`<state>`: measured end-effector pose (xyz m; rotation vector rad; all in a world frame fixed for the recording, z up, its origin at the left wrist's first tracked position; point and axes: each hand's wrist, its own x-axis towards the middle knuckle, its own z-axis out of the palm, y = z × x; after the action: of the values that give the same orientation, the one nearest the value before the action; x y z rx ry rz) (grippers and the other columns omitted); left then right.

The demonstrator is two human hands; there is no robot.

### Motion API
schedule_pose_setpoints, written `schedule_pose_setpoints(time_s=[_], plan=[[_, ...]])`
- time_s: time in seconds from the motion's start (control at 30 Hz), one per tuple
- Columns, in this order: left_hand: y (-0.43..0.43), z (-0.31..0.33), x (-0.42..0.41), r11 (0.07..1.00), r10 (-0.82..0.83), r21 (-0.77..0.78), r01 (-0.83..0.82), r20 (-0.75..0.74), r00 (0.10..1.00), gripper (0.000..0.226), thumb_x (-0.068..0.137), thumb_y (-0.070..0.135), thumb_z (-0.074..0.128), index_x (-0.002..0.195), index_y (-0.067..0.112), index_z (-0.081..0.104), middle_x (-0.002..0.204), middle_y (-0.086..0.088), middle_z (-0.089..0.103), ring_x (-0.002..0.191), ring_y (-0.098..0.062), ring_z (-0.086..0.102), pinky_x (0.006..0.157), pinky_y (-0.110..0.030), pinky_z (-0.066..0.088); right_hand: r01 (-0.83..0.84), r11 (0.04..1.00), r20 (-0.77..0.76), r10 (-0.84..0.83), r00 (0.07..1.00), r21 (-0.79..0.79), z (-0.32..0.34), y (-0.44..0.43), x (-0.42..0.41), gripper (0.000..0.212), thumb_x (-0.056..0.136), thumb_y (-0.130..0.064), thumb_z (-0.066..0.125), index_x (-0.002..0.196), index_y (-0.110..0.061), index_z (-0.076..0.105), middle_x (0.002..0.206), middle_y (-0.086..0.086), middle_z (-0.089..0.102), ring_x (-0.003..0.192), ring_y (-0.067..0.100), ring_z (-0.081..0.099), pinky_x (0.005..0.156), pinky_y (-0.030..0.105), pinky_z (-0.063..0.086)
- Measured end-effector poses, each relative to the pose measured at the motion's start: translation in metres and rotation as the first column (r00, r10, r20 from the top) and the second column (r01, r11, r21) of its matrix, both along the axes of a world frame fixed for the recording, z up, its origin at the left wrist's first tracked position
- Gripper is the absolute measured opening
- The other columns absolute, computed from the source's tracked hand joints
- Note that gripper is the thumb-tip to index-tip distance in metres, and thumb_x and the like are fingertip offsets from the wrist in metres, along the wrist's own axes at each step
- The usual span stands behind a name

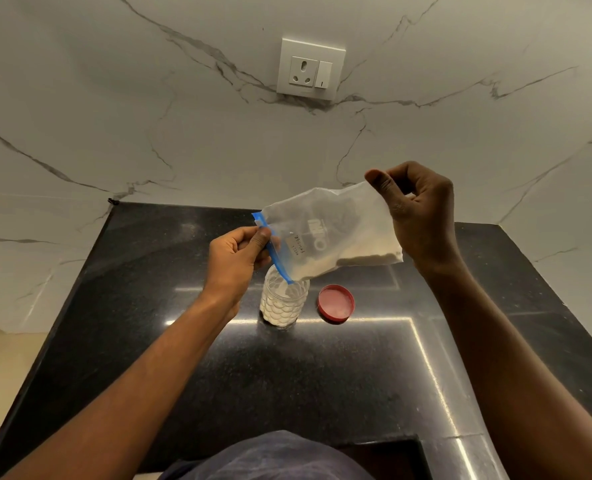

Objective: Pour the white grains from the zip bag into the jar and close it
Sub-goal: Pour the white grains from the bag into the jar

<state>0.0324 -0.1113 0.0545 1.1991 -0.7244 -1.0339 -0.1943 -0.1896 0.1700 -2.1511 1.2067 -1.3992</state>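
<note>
Clear zip bag [336,233] tilted over jar [283,301], both hands gripping, red lid [336,303] beside

Glossy black speckled stone countertop [322,382], bearing bright strip-light reflections. Behind the countertop rises a white marble wall with grey veins [114,116]. White rectangular plastic socket-and-switch plate [310,68], mounted on that wall well above the countertop's rear edge.

— What does your glossy black speckled stone table [322,375] carry?

— Your clear, dimpled plastic jar [283,303] of white grains stands upright there. Just to its right your round red plastic lid [336,303] lies, apart from it.
</note>
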Motion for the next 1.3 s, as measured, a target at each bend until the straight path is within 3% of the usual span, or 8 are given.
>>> schedule_pose_setpoints(time_s=[0.3,0.43,0.6,0.73,1.3], plan=[[0.0006,-0.0002,-0.001,1.0,0.004,-0.003,-0.004,-0.005,1.0,0.019,0.101,0.019,0.067,0.115,0.009,0.076,0.102,-0.004,0.082,0.095,-0.018,0.078,0.077,-0.024,0.064,0.011,1.0,0.014,-0.011,1.0,-0.005,0.0013,-0.0011,-0.0019,0.021,0.096,-0.033,0.073,0.087,-0.015,0.068,0.075,-0.007,0.065,0.072,0.021,0.064,0.066,0.033,0.056],[0.002,-0.0009,-0.0001,1.0,-0.001,-0.003,0.001,0.002,1.0,0.017,0.101,0.02,0.067,0.113,0.012,0.076,0.101,-0.004,0.082,0.093,-0.017,0.078,0.075,-0.023,0.064,0.011,1.0,0.016,-0.01,1.0,-0.013,0.0034,-0.0021,-0.0035,0.021,0.096,-0.032,0.073,0.087,-0.015,0.068,0.076,0.0,0.066,0.073,0.029,0.066,0.066,0.034,0.056],[0.0035,-0.0008,-0.001,1.0,-0.002,0.01,0.002,-0.006,1.0,0.013,0.101,0.02,0.067,0.11,0.016,0.076,0.102,-0.004,0.081,0.096,-0.022,0.077,0.078,-0.026,0.065,-0.006,1.0,0.002,0.006,1.0,-0.017,0.0033,-0.0009,-0.0033,0.021,0.095,-0.035,0.073,0.086,-0.016,0.068,0.076,0.001,0.067,0.071,0.024,0.064,0.064,0.028,0.054],[0.0046,0.0004,-0.0001,1.0,-0.002,0.002,0.002,-0.013,1.0,0.012,0.101,0.02,0.067,0.109,0.017,0.076,0.1,-0.003,0.082,0.095,-0.021,0.078,0.077,-0.025,0.065,-0.011,1.0,0.013,0.011,1.0,-0.004,0.0052,-0.002,-0.0044,0.022,0.095,-0.033,0.074,0.086,-0.014,0.069,0.077,0.005,0.068,0.071,0.026,0.063,0.065,0.03,0.054],[0.0073,-0.0022,0.0002,1.0,-0.001,0.0,0.001,0.015,1.0,0.017,0.101,0.022,0.068,0.113,0.015,0.076,0.106,-0.004,0.082,0.101,-0.025,0.077,0.08,-0.027,0.065,-0.023,1.0,0.026,0.023,0.999,0.0,0.0064,-0.0031,0.0,0.02,0.096,-0.033,0.074,0.084,-0.018,0.067,0.073,-0.011,0.063,0.068,0.011,0.058,0.065,0.025,0.052]])
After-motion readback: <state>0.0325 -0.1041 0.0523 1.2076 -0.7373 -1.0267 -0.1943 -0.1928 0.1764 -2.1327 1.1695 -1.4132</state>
